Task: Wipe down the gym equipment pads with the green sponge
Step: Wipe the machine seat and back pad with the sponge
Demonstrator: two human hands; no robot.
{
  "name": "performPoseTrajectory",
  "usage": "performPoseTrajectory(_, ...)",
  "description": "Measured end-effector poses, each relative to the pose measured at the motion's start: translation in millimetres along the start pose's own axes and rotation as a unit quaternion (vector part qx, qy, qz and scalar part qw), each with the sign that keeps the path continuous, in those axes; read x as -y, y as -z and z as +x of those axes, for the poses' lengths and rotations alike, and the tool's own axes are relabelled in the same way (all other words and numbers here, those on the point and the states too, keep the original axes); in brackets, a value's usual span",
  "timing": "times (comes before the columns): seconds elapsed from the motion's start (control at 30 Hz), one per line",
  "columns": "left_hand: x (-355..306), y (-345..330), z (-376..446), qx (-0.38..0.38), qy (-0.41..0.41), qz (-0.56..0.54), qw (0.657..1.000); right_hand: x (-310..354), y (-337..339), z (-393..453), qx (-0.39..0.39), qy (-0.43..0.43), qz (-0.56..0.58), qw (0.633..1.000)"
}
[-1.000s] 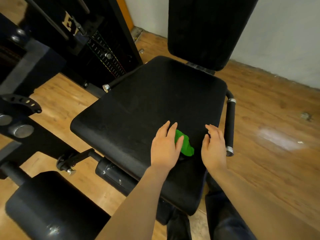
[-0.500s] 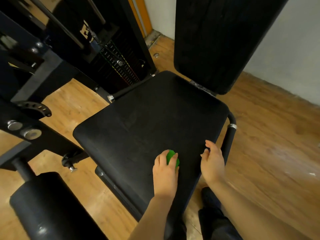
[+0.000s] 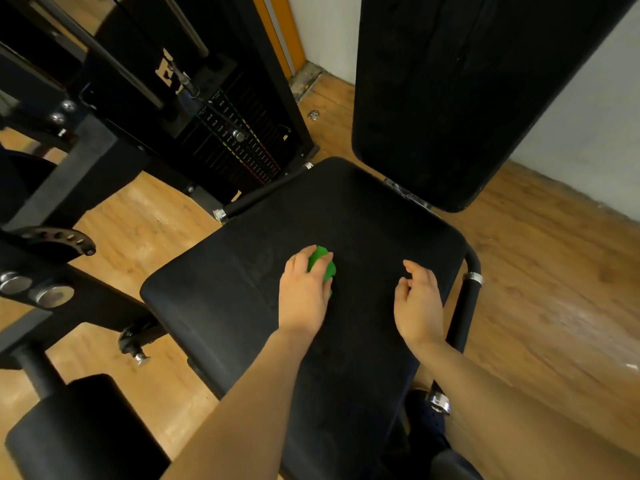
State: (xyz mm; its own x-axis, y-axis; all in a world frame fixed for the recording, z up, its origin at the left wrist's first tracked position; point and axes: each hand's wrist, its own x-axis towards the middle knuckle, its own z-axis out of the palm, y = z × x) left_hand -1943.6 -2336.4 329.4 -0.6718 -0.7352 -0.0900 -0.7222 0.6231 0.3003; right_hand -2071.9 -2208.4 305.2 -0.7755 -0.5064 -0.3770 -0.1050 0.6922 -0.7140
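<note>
Wooden floor (image 3: 540, 271) surrounded a black gym machine with a seat pad (image 3: 346, 209) and back pad (image 3: 460, 91).
Near the seat's centre, the left hand (image 3: 304, 292) pressed curled fingers over the green sponge (image 3: 323, 263), which lay on the seat. At 3 o'clock of it, well apart, the right hand (image 3: 417, 303) rested on the seat with fingers loosely bent, holding nothing. A weight stack (image 3: 239, 143) stood at 10 o'clock.

The left hand (image 3: 304, 296) presses the green sponge (image 3: 322, 266) onto the black seat pad (image 3: 242, 271), fingers curled over it near the pad's middle. The right hand (image 3: 417, 303) rests on the pad beside it, apart from the sponge, fingers loosely bent, near the side handle (image 3: 465, 306). The back pad (image 3: 450, 98) stands upright behind the seat. A weight stack (image 3: 239, 140) stands left on the wooden floor (image 3: 554, 271).
</note>
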Motion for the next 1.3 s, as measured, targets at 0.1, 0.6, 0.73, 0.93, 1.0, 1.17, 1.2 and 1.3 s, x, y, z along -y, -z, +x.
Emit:
performPoseTrajectory(0.1,13,8,29,0.001,-0.015,0.003,1.0,22,-19,20,-0.016,0.007,-0.018,1.0)
performPoseTrajectory(0.6,122,14,163,0.061,-0.032,-0.03,0.997,125,-138,142,-0.043,0.007,-0.157,0.987)
performPoseTrajectory(0.73,131,2,200,0.063,-0.045,-0.059,0.995,138,-155,176,-0.07,-0.023,-0.161,0.984)
performPoseTrajectory(0.93,128,-16,241,0.08,-0.084,-0.094,0.989,138,-178,187,-0.113,-0.056,-0.222,0.967)
performPoseTrajectory(1.0,127,-24,255,0.086,-0.092,-0.106,0.986,136,-180,188,-0.115,-0.054,-0.238,0.963)
performPoseTrajectory(1.17,114,-44,288,0.112,-0.092,-0.144,0.979,135,-184,190,-0.123,-0.054,-0.254,0.958)
performPoseTrajectory(1.2,111,-46,294,0.116,-0.095,-0.145,0.978,134,-185,191,-0.125,-0.055,-0.257,0.957)
performPoseTrajectory(1.3,107,-54,308,0.126,-0.12,-0.118,0.978,133,-187,192,-0.13,-0.052,-0.262,0.955)
